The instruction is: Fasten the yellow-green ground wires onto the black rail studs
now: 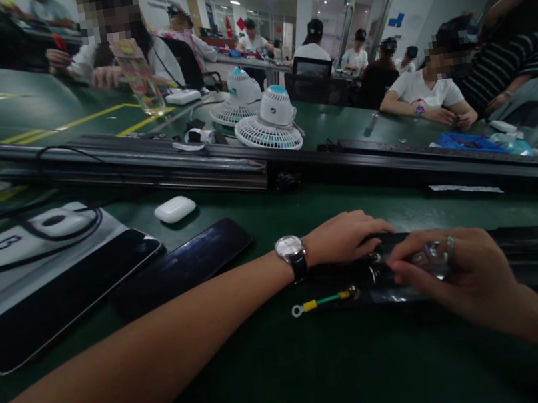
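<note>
"What do I have in the right hand [476, 271]?"

"Thumb and fingers closed on a shiny piece [434, 262], too blurred for me to name. It sits over the black strip [394, 294], which lies beneath the grip, its long axis running roughly left to right."

"And the left hand [352, 235]?"

"Left of the grip, over the strip's far side; I can't tell whether its fingers clasp or merely rest. It's the nearer hand to the ring-ended wire [331, 298], which points left from the strip, away from the right grip."

"Edges, room?"

"Beyond the grip, dark bars [385, 167] run across my view. Well left lie a phone-like slab [196, 256] and white case [175, 209]. On the near side, I see green tabletop [296, 386]."
</note>
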